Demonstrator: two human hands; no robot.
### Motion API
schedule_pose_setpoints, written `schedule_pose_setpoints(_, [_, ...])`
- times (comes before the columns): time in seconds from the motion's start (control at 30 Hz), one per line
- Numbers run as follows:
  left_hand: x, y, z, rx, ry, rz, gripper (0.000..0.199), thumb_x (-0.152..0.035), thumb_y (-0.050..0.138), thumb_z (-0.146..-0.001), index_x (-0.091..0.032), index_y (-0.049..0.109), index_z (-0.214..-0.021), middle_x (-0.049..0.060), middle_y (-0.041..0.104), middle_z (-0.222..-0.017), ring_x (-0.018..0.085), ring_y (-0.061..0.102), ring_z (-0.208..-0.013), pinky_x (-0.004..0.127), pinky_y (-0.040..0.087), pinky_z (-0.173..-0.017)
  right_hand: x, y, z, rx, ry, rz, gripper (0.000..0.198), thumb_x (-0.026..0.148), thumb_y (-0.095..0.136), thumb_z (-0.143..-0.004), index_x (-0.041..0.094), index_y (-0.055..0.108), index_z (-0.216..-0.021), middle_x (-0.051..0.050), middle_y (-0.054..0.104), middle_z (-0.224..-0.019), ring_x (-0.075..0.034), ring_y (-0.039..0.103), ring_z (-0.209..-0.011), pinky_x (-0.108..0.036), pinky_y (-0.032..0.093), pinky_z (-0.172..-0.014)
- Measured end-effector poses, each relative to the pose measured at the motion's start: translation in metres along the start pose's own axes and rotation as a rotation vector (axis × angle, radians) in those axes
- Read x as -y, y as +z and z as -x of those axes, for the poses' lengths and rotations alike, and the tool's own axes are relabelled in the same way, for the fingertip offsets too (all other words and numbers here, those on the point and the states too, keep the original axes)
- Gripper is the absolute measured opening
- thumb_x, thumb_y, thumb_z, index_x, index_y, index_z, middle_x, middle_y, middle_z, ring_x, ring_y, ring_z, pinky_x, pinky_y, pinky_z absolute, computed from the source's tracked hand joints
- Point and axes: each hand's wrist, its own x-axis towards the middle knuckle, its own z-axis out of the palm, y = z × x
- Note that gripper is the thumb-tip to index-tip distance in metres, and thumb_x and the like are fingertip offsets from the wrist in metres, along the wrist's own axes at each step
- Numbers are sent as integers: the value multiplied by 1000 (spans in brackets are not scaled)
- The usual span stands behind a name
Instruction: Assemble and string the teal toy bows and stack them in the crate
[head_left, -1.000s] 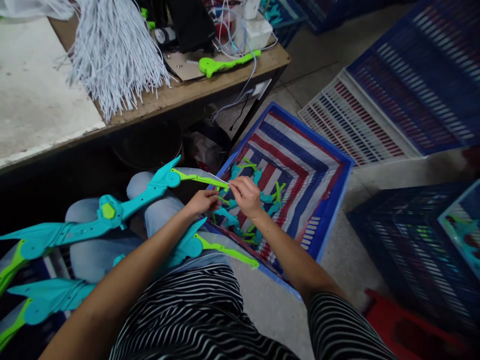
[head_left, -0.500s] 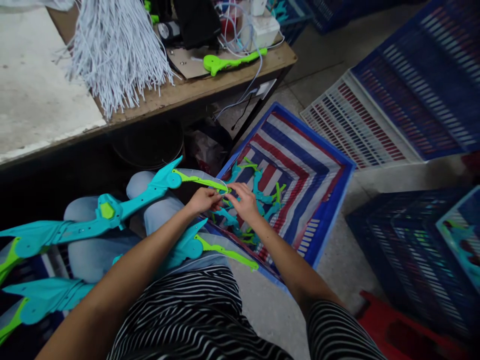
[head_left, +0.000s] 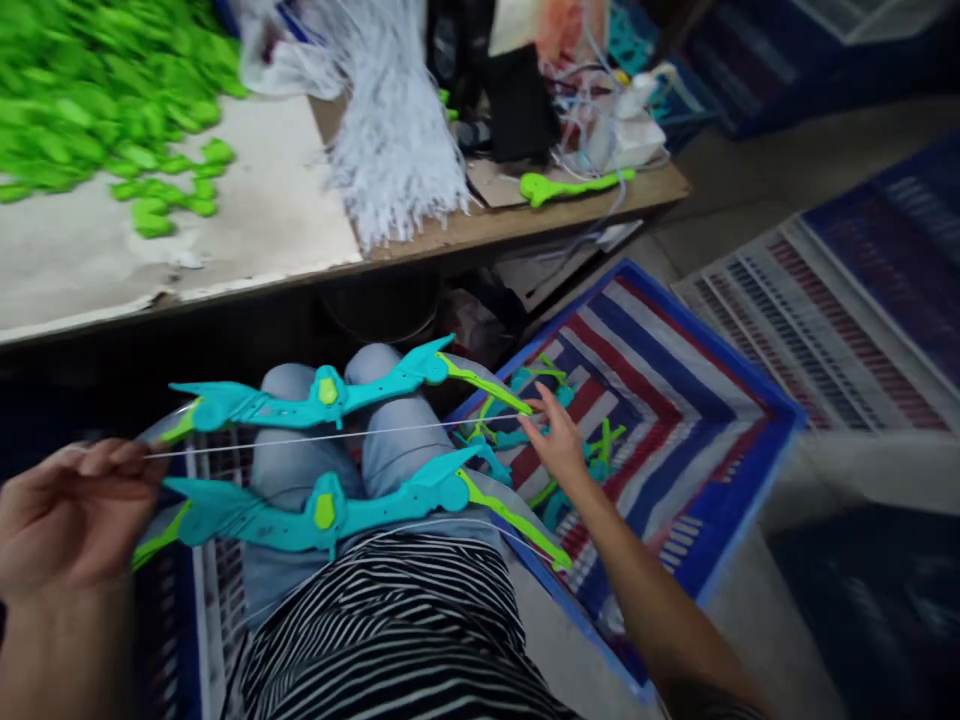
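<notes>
A turquoise toy bow (head_left: 382,388) with lime-green limb ends lies across the knees. My left hand (head_left: 79,510), fingers closed, grips a white string (head_left: 390,432) near the bow's left end; its fingers partly hide that end. The string runs taut along the bow to the right tip. There, my right hand (head_left: 559,435) pinches the lime-green tip between thumb and fingers. A second toy bow (head_left: 405,497) of the same kind rests on the lap, nearer the body, its own string hanging slack.
A blue crate (head_left: 757,520) with a striped lining holds several turquoise and green bows at the right. On the worktable (head_left: 285,235) are a pile of green parts (head_left: 112,90), a bundle of white strings (head_left: 397,130) and a green limb piece (head_left: 577,187). More crates (head_left: 832,310) stand farther right.
My left hand has left the right tip and moved far left with the string, now drawn straight along the bow. My right hand stays at the right tip. The view has swung left.
</notes>
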Motion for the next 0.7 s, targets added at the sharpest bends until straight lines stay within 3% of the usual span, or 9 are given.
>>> schedule_pose_setpoints(0.07, [7, -1, 15, -64, -38, 146, 21, -39, 63, -74, -27, 58, -59, -14, 61, -53, 10, 57, -64, 32, 52, -90, 3, -4, -6, 19, -55, 57, 44, 41, 49, -88, 19, 54, -127, -9, 68, -96, -24, 61, -88, -41, 51, -82])
schedule_pose_setpoints(0.13, [17, 10, 28, -39, -137, 184, 27, -41, 79, -59, -21, 60, -61, -6, 66, -59, 15, 63, -68, 32, 55, -74, 15, -3, -20, -1, -123, 119, 37, 42, 49, -88, 19, 62, -114, -11, 67, -96, -27, 60, -92, -45, 49, -84])
schedule_pose_setpoints(0.2, [28, 25, 36, -25, -202, 209, 39, -40, 87, -48, -20, 62, -69, -2, 68, -63, 19, 67, -72, 33, 55, -73, 45, 7, -40, -41, -208, 132, 31, 41, 51, -88, 21, 65, -109, -12, 67, -98, -29, 59, -94, -47, 47, -86])
schedule_pose_setpoints(0.3, [40, 43, 43, 2, -243, 293, 50, -38, 89, -46, -19, 61, -82, -2, 68, -61, 19, 68, -70, 35, 54, -78, 124, 47, -67, 9, -454, 16, 26, 34, 50, -90, 22, 63, -110, -11, 66, -101, -27, 57, -97, -44, 46, -88])
schedule_pose_setpoints(0.4, [42, 52, 49, 64, -281, 330, 47, -42, 88, -47, -17, 58, -74, 1, 67, -60, 18, 66, -63, 33, 54, -71, 210, 105, -76, 208, -743, -56, 32, 34, 54, -89, 19, 60, -117, -14, 62, -110, -27, 54, -103, -43, 45, -89])
schedule_pose_setpoints(0.47, [40, 53, 51, 90, -280, 342, 46, -46, 86, -50, -16, 57, -69, 0, 63, -54, 15, 62, -54, 30, 52, -61, 248, 138, -76, 338, -798, 24, 42, 34, 61, -85, 18, 58, -123, -16, 61, -111, -30, 55, -101, -46, 44, -86])
schedule_pose_setpoints(0.57, [35, 44, 54, 19, -195, 357, 45, -50, 82, -54, -15, 58, -68, -3, 54, -47, 8, 47, -41, 22, 41, -47, 265, 162, -86, 480, -809, 101, 44, 30, 65, -83, 22, 59, -125, -15, 64, -100, -28, 58, -91, -45, 46, -81])
schedule_pose_setpoints(0.7, [31, 16, 54, -220, -13, 287, 40, -48, 78, -60, -14, 62, -71, -4, 50, -47, 6, 40, -43, 18, 30, -43, 243, 153, -124, 769, -749, -149, 41, 32, 59, -86, 28, 58, -127, -7, 69, -100, -22, 63, -90, -34, 51, -80])
